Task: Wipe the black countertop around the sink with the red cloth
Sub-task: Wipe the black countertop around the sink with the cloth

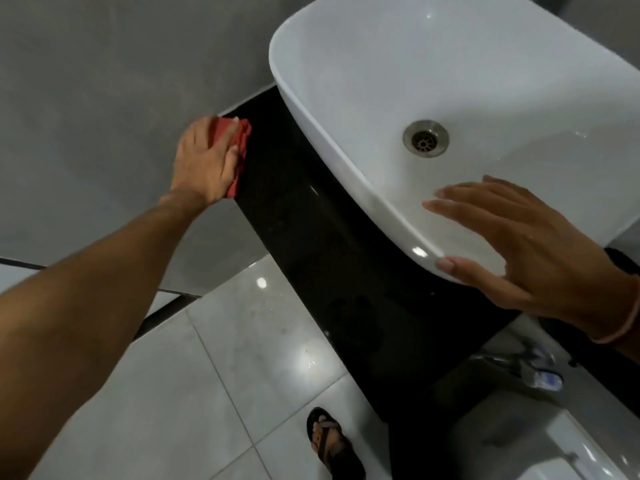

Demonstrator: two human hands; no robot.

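Observation:
My left hand (204,161) presses the red cloth (239,140) flat on the far left end of the black countertop (311,237), close to the grey wall. Most of the cloth is hidden under the palm; its edge sticks out on the right. The white sink basin (363,188) stands on the countertop to the right, with a metal drain (425,137) in its bottom. My right hand (526,254) hovers with fingers spread over the basin's near rim, holding nothing; whether it touches the rim is unclear.
A grey wall (104,98) rises left of the countertop. Glossy white floor tiles (242,358) lie below, with my foot in a dark sandal (329,441). Under the counter at the right are a metal fitting (512,362) and another white fixture (540,445).

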